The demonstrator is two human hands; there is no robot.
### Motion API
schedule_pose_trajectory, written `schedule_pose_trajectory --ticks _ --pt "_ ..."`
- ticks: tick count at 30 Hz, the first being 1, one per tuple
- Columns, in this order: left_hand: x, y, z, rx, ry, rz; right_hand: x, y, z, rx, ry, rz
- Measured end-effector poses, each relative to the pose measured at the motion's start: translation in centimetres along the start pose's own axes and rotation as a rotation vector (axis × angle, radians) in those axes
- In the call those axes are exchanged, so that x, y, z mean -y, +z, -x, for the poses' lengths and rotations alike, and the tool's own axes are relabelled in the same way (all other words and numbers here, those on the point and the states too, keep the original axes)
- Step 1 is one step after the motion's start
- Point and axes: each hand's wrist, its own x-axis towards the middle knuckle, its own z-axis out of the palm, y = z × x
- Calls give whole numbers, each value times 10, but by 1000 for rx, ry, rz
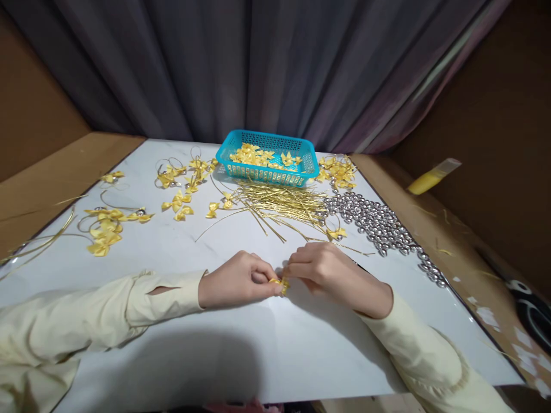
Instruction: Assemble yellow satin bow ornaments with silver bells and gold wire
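My left hand point(239, 280) is closed, with thumb and forefinger pinching a small yellow ribbon bow point(284, 285) low over the white tabletop. From the other side, my right hand point(329, 272) meets the bow with its fingers bent together at the bow's edge. What lies between those right fingertips is hidden. Beyond the hands lies a loose pile of gold wire ties point(284, 202). One yellow bow with a silver bead point(337, 233) rests just past my right hand.
A blue basket point(269, 170) of yellow bows stands at the back. Silver beads point(379, 221) spread along the right, beside finished-looking bows point(338, 172). Looped bows point(104, 235) lie on the left. Black-handled scissors point(534, 312) and a yellow-filled tube point(433, 176) are at the right.
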Motion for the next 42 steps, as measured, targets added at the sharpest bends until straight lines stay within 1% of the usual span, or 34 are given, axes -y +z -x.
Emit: schedule_pose_trajectory --ticks 3,6,8,12,16,24,27,30,33,37,42 --pt "0 1 0 -1 -9 8 4 1 -1 55 -17 137" --pt "2 1 -1 0 -8 23 8 1 -3 71 -40 231" --pt "3 1 -2 0 -15 40 11 2 -4 43 -44 280" --pt "5 1 -3 9 -13 50 13 6 -6 -57 -46 321" --pt "6 0 -3 18 6 22 13 10 -6 -95 -56 315" --pt "6 -1 -2 24 70 4 12 19 -6 -93 -9 263" --pt "6 0 -2 30 59 14 12 18 -6 -88 3 239" --pt "9 0 -3 41 13 68 11 13 -5 -86 2 193" --pt "10 0 -4 71 -12 175 9 6 -4 -77 18 142" --pt "9 -2 -4 111 -5 248 6 1 -3 -90 25 86" --pt "7 -3 -5 155 5 306 4 -1 -2 -76 43 75"
